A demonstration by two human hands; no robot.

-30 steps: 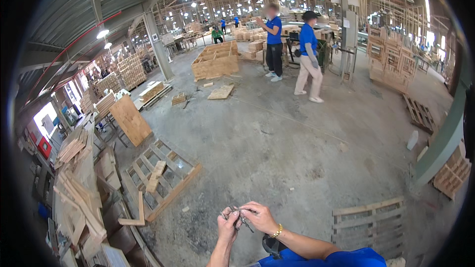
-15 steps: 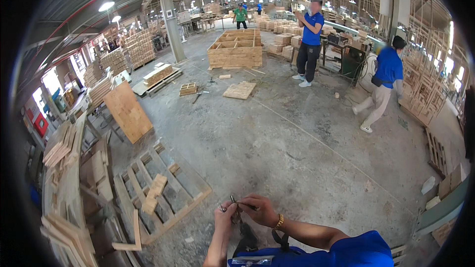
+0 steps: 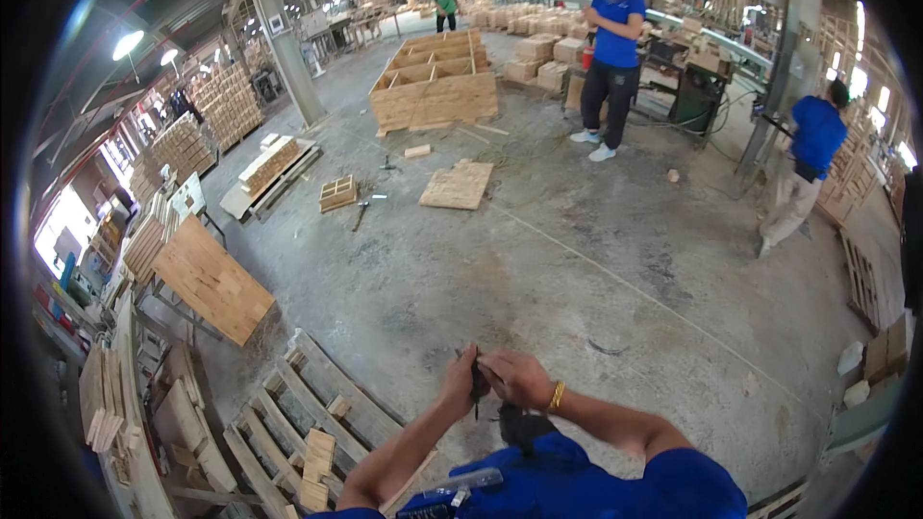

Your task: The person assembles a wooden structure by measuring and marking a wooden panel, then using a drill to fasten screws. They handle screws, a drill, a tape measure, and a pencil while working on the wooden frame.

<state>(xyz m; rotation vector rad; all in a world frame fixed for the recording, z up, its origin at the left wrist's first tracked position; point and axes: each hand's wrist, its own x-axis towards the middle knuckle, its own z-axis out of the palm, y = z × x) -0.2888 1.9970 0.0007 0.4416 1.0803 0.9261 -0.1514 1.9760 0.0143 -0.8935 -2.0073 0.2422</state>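
In front of my body, my left hand (image 3: pixel 460 381) and my right hand (image 3: pixel 517 381) are held together with fingers curled. A small dark object (image 3: pixel 478 386) shows between them, with a thin end pointing down. It is too small and too covered by my fingers for me to tell its kind. My right wrist wears a gold-coloured bracelet (image 3: pixel 557 396). Both hands are above the concrete floor, touching nothing else that I can see.
A slatted wooden pallet (image 3: pixel 354 397) lies close on the left, beside a leaning wooden panel (image 3: pixel 213 279). Ahead are a flat board (image 3: pixel 457 185), a hammer (image 3: pixel 360 216) and a big compartmented wooden crate (image 3: pixel 435 102). Two people in blue shirts, one standing (image 3: pixel 611 62), one walking (image 3: pixel 808 159), are at right.
My hands have risen and drawn closer together, covering more of the small object. The view has shifted. The person at right has moved farther away, back turned.
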